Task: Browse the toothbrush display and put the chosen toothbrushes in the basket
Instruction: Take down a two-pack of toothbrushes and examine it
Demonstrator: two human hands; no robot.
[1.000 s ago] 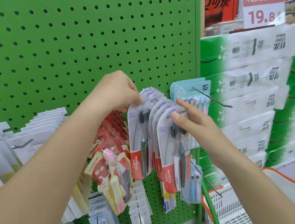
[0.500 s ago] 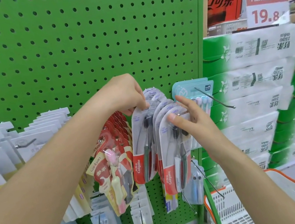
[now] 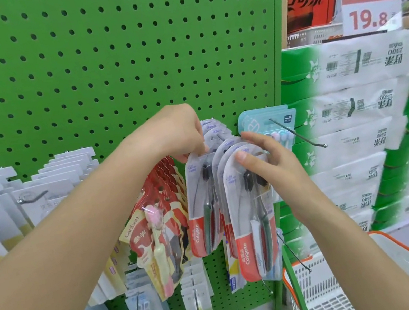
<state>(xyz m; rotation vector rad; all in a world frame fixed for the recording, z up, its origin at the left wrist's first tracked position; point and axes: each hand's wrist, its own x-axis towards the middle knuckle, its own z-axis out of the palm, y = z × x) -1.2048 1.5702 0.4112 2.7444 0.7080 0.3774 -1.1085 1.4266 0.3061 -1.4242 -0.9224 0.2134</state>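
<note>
Colgate toothbrush packs hang in a row on a hook of the green pegboard (image 3: 106, 63). My left hand (image 3: 180, 131) pinches the top of a rear Colgate pack (image 3: 201, 209). With thumb in front and fingers behind, my right hand (image 3: 267, 166) pinches the top of the front Colgate pack (image 3: 254, 230). A white basket (image 3: 321, 295) with an orange rim sits at the lower right, below my right forearm.
Red toothbrush packs (image 3: 158, 241) hang left of the Colgate row, white packs (image 3: 49, 186) further left, and a teal pack (image 3: 263, 122) on a long bare hook (image 3: 303, 135) to the right. Stacked tissue packs (image 3: 372, 126) fill the right side.
Both hands stay on the Colgate packs and have shifted only slightly; the view has drifted a little, so the display sits lower in frame.
</note>
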